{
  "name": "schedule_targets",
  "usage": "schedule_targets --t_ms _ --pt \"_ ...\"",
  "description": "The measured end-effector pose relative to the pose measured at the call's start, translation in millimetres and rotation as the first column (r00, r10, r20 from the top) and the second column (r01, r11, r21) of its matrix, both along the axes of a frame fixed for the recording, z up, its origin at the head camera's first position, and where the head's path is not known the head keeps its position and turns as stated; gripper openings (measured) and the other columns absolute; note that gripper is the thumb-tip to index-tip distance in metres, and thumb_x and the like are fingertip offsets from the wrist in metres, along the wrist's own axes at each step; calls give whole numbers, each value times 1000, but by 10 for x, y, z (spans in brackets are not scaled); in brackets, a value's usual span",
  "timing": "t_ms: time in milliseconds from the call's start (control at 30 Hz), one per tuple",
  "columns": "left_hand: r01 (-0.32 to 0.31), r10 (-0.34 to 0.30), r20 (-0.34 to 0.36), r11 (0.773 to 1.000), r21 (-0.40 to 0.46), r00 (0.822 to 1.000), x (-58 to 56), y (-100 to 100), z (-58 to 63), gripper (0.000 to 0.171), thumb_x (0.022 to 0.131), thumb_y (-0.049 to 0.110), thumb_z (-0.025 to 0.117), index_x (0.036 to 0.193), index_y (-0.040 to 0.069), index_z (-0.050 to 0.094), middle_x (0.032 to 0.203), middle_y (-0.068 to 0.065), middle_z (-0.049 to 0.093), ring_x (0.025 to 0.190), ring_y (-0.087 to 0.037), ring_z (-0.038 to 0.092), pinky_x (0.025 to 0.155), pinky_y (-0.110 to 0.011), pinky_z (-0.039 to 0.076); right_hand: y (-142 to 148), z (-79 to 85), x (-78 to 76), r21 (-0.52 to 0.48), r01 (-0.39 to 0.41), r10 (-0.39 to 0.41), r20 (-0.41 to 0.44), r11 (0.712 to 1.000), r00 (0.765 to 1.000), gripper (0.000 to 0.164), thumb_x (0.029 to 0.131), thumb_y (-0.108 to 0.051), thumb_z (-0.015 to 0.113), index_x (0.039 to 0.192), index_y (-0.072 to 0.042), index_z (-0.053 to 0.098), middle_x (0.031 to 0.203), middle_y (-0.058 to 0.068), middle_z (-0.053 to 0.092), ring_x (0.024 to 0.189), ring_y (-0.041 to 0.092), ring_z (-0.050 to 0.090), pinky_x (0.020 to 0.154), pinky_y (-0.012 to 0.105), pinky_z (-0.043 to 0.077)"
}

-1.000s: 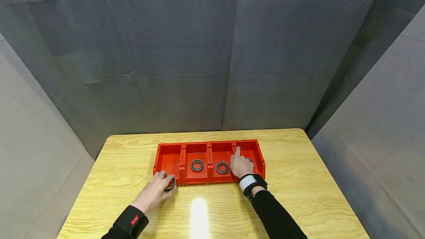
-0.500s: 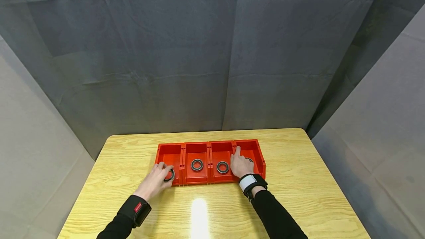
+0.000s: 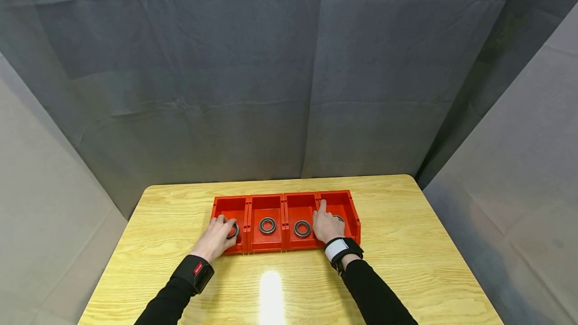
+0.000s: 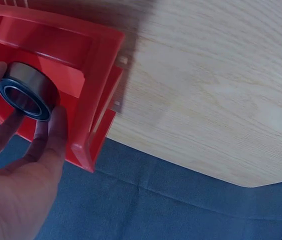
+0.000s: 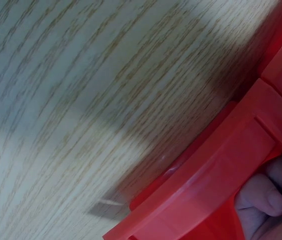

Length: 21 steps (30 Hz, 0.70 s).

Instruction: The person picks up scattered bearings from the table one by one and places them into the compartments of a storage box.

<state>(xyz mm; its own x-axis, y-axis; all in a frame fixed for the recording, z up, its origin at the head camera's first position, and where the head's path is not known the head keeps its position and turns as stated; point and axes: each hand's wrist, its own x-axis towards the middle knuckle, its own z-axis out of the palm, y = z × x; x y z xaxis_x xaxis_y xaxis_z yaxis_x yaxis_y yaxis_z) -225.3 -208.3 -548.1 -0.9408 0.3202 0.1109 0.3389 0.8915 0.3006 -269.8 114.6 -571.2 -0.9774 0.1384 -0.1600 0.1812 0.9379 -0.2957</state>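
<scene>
My left hand (image 3: 213, 239) pinches a ball bearing (image 4: 36, 82) between thumb and fingers. In the left wrist view the bearing is tilted inside the leftmost red storage bin (image 4: 93, 80), its dark seal and steel outer ring showing. My right hand (image 3: 328, 224) grips the divider near the rightmost bin (image 3: 338, 199), index finger stretched forward along it and the other fingers curled. In the right wrist view its curled fingers (image 5: 266, 197) are inside the red bin. A bearing (image 3: 339, 217) lies beside that hand, partly hidden by it.
Several red bins stand joined in a row on the wooden table (image 3: 384, 245). One bearing (image 3: 267, 232) lies flat in the second bin from the left, another bearing (image 3: 302, 235) in the third. A grey cloth backdrop (image 3: 235, 89) hangs behind the table.
My left hand has moved forward with the bearing, from the front edge of the leftmost bin to inside it. My right hand has stayed in place.
</scene>
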Motion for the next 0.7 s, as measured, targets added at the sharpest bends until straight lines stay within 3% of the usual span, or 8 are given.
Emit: schedule_targets --t_ms 400,700 --pt "-38 39 31 999 -23 999 -73 65 -100 43 85 11 79 124 -1 65 104 -25 57 95 -40 56 73 -49 58 2 -22 9 3 6 -6 -17 1000 1000 55 105 -36 48 148 -6 32 60 7 56 63 33 61 73 51 54" --pt "-55 56 110 998 -9 992 -112 116 -157 43 86 7 76 126 -2 64 111 -28 57 99 -42 55 72 -55 56 9 -23 3 6 -5 5 -10 1000 1000 56 105 -35 46 150 -5 31 61 8 57 62 33 61 71 52 54"
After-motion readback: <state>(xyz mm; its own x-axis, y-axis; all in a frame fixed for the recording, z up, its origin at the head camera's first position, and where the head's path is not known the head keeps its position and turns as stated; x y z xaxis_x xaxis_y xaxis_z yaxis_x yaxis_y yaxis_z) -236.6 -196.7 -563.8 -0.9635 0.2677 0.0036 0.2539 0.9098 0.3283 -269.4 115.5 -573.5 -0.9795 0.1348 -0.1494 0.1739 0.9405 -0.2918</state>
